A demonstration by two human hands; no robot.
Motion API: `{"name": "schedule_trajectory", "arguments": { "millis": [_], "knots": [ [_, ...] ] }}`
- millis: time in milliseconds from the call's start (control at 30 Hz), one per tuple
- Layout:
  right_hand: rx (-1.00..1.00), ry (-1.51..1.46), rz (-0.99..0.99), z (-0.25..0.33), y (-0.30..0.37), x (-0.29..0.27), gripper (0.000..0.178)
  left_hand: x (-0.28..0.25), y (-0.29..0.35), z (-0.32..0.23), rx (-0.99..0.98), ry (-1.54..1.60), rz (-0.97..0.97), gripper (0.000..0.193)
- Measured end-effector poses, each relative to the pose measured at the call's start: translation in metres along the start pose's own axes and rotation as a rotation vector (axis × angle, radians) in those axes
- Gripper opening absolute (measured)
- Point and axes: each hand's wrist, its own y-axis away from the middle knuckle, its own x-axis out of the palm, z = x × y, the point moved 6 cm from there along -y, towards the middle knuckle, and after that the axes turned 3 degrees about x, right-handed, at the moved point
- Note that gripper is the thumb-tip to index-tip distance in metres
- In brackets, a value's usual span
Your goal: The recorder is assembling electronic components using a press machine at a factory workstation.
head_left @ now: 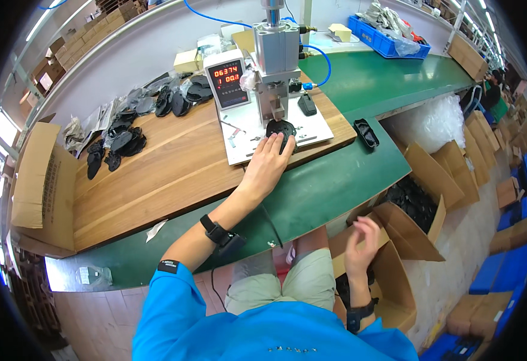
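Note:
My left hand [268, 159] reaches onto the white base plate [234, 151] of a bench press [275, 51], its fingertips holding a rounded black plastic part [281, 128] beneath the press head. The fingers cover the near side of that part. Raised to the right of my knees, my right hand [361, 243] has loosely curved fingers held apart, with nothing visible in them. Below it stands an open cardboard box [396, 283] with dark pieces inside, partly hidden by my arm. A black shell-like part [366, 133] lies on the green bench right of the press.
A display box [228, 84] with red digits adjoins the press. Black parts [125, 141] and plastic bags spread over the wooden board [149, 180]. A carton [47, 180] stands at left. One box holds black pieces [412, 201]. A blue crate [390, 39] sits behind; a person [493, 90] is far right.

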Motion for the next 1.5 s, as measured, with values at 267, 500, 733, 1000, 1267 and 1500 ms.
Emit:
{"name": "schedule_trajectory", "arguments": {
  "millis": [267, 500, 733, 1000, 1267, 1500],
  "knots": [
    [-0.530, 0.165, 0.236, 0.104, -0.117, 0.151, 0.067, -0.006, -0.004, 0.003, -0.066, 0.195, -0.108, 0.065],
    [-0.383, 0.230, 0.180, 0.092, -0.137, 0.198, 0.039, -0.012, 0.008, 0.014, -0.097, 0.322, -0.134, 0.076],
    [-0.363, 0.217, 0.298, 0.095, -0.144, 0.188, 0.035, -0.049, 0.091, 0.169, -0.156, 0.012, -0.279, 0.067],
    [-0.336, 0.126, 0.218, 0.097, -0.135, 0.202, 0.041, -0.070, 0.276, 0.475, -1.057, -0.474, -0.030, 0.079],
    [-0.346, 0.140, 0.172, 0.090, -0.135, 0.197, 0.040, -0.030, 0.218, 0.377, -0.739, -0.277, -0.136, 0.057],
    [-0.328, 0.152, 0.213, 0.096, -0.139, 0.197, 0.036, -0.066, 0.185, 0.331, -0.760, 0.234, -0.430, 0.031]
  ]
}}
